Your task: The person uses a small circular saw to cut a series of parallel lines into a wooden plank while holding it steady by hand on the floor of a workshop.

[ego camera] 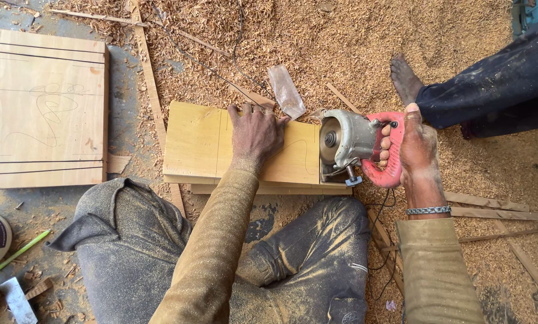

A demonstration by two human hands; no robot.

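So the person is sitting on the ground in a big mess of sawdust (341,42), knees up, with a pale wooden board (197,141) lying flat just in front of the legs. The left hand (255,131) is pressed palm-down on top of the board, fingers spread toward the far edge, holding it steady. There's a pencil line drawn across the board, with a wavy bit running off toward the saw end.

The right hand (414,149) is wrapped tight around the red handle of a handheld circular saw (353,144). The saw's grey metal body and round blade guard sit right at the board's right end, touching it. A black cord (384,240) hangs down from the handle past the right knee. There's a metal bracelet on that wrist.

Off to the left lies a 2nd board (47,108), well apart, with dark lines and a pencilled curly outline on it. Thin wood strips (491,210) are scattered in the shavings on the right. A bare foot (405,78) in a dark trouser leg pokes in at the upper right, near the saw.
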